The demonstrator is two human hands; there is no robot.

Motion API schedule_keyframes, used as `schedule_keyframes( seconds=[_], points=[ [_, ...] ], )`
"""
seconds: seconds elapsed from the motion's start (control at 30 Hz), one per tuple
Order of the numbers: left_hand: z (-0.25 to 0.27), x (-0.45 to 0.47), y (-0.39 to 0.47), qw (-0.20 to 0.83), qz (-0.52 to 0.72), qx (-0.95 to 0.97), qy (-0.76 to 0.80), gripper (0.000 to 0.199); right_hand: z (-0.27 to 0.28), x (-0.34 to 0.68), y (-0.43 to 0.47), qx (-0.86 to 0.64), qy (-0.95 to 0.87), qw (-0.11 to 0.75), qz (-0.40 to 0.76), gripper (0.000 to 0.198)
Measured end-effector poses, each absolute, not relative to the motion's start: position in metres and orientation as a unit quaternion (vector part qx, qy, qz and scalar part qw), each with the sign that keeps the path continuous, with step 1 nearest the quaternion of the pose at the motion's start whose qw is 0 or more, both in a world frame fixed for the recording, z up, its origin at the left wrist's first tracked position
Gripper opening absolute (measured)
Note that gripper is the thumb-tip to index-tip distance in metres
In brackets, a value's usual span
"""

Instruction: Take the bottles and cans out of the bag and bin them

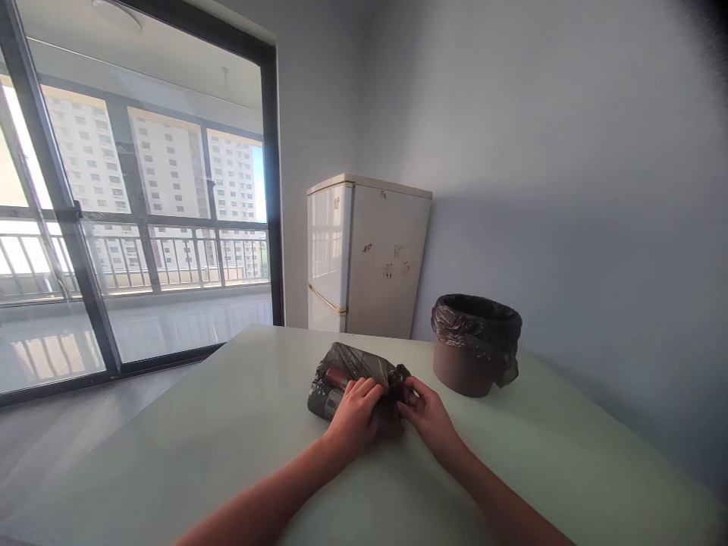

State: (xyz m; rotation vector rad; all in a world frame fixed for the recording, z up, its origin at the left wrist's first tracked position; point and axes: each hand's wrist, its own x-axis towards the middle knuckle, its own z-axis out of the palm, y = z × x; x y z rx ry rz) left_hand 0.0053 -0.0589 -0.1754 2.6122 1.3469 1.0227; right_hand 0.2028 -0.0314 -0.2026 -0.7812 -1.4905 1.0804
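Observation:
A filled black garbage bag [358, 362] lies on its side on the pale green table, its thin plastic showing a reddish item and other contents inside. My left hand [357, 413] is closed on the bag near its gathered neck, fingers bent over the plastic. At the bunched, dark end of the bag, my right hand [425, 415] pinches the plastic between thumb and fingers. The exact shape of the gathered part is partly hidden by both hands.
A brown trash can [463, 368] lined with a black bag stands on the table [227, 455] to the right. Behind the table are a white refrigerator [387, 258] and a grey wall. Sliding glass doors [171, 227] are at the left.

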Motion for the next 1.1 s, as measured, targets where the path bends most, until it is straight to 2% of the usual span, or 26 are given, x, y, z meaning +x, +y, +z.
schedule_keyframes(
  seconds=[0.13, 0.3, 0.43, 0.57, 0.67, 0.8, 0.87, 1.0, 1.1],
  points=[
    [-0.172, 0.003, -0.057, 0.016, 0.362, 0.819, 0.444, 0.027, -0.202, 0.207, -0.028, -0.34, -0.658, 0.534, 0.407, 0.029],
    [-0.179, 0.002, -0.053, 0.017, 0.391, 0.805, 0.446, 0.031, -0.201, 0.212, -0.029, -0.407, -0.719, 0.514, 0.229, 0.007],
    [-0.18, -0.002, -0.05, 0.018, 0.43, 0.778, 0.459, 0.028, -0.202, 0.218, -0.027, -0.463, -0.712, 0.502, 0.161, 0.012],
    [-0.173, -0.002, -0.053, 0.003, 0.428, 0.778, 0.46, 0.022, -0.197, 0.222, -0.027, -0.453, -0.717, 0.496, 0.185, 0.006],
    [-0.17, 0.0, -0.059, 0.001, 0.403, 0.8, 0.445, 0.013, -0.191, 0.218, -0.031, -0.409, -0.745, 0.474, 0.23, 0.011],
    [-0.173, 0.003, -0.062, 0.039, 0.339, 0.856, 0.389, 0.034, -0.19, 0.21, -0.038, -0.365, -0.764, 0.473, 0.245, 0.022],
    [-0.177, 0.004, -0.06, 0.042, 0.311, 0.869, 0.382, 0.038, -0.191, 0.208, -0.04, -0.374, -0.757, 0.472, 0.255, 0.024],
    [-0.183, 0.006, -0.055, -0.007, 0.292, 0.87, 0.397, 0.021, -0.192, 0.212, -0.036, -0.4, -0.759, 0.451, 0.248, 0.019],
    [-0.183, 0.006, -0.054, -0.026, 0.317, 0.863, 0.393, 0.021, -0.192, 0.215, -0.033, -0.394, -0.789, 0.42, 0.214, 0.02]
  ],
)
